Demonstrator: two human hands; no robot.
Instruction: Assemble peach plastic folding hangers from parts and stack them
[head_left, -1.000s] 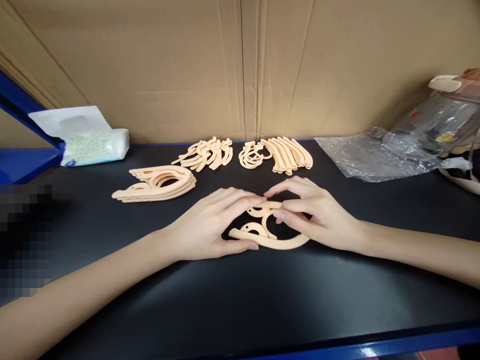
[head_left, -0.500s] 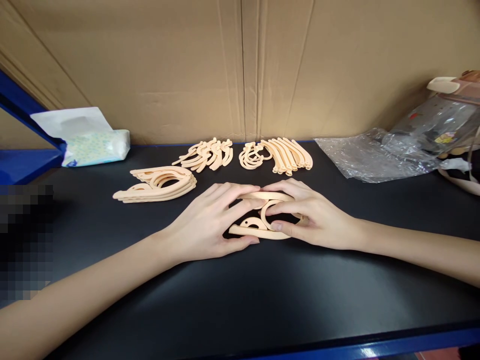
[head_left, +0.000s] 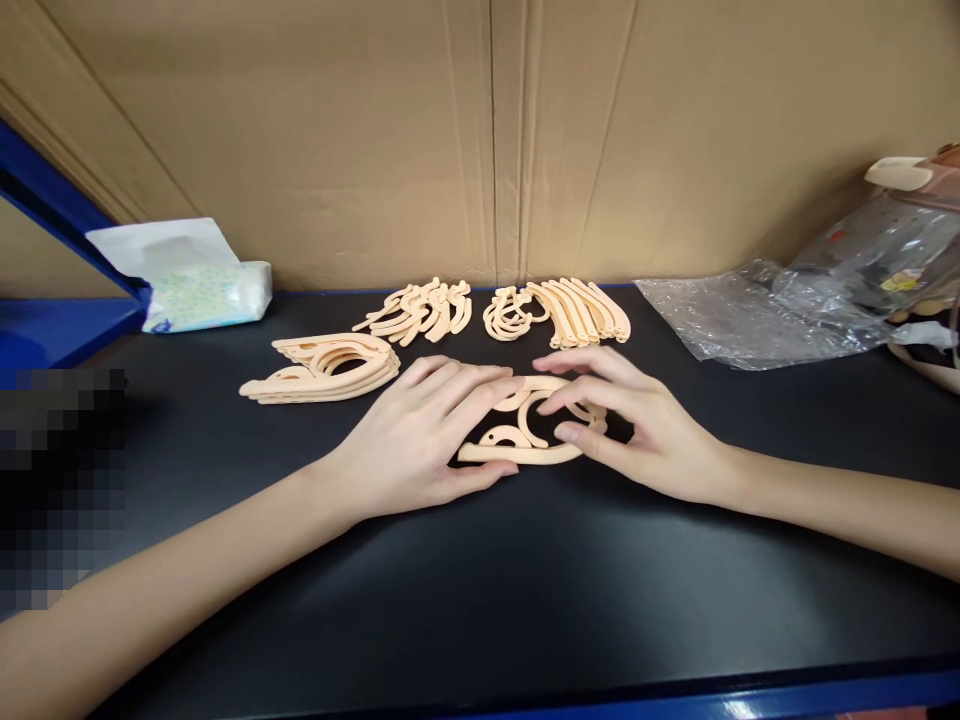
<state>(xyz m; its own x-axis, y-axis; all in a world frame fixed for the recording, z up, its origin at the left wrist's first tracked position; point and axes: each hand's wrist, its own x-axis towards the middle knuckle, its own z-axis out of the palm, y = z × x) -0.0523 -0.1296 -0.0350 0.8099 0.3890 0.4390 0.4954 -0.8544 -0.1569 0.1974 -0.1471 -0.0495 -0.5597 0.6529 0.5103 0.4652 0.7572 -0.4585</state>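
A beige plastic folding hanger (head_left: 550, 456) lies on the black tabletop in front of me, its curved arms and ring-shaped hook partly hidden by my fingers. My left hand (head_left: 431, 430) holds its left end, fingers over the far side and thumb along the near edge. Over the right end, my right hand (head_left: 637, 420) is open, fingers spread and bent above the curved part; whether the fingertips touch it I cannot tell. Beyond my left hand sits a stack of similar folded hangers (head_left: 262, 390).
Loose wavy beige pieces (head_left: 420, 312), small hooks (head_left: 506, 318) and long curved arms (head_left: 577, 312) lie along the back. A tissue pack (head_left: 210, 295) stands at left. Clear plastic wrap (head_left: 735, 320) and a transparent bottle (head_left: 877, 245) are at right, before a cardboard wall (head_left: 300, 130).
My right hand has loosened and drawn slightly right, off the ring of the hanger, its fingers spreading. My left hand keeps its hold. The view has shifted slightly.
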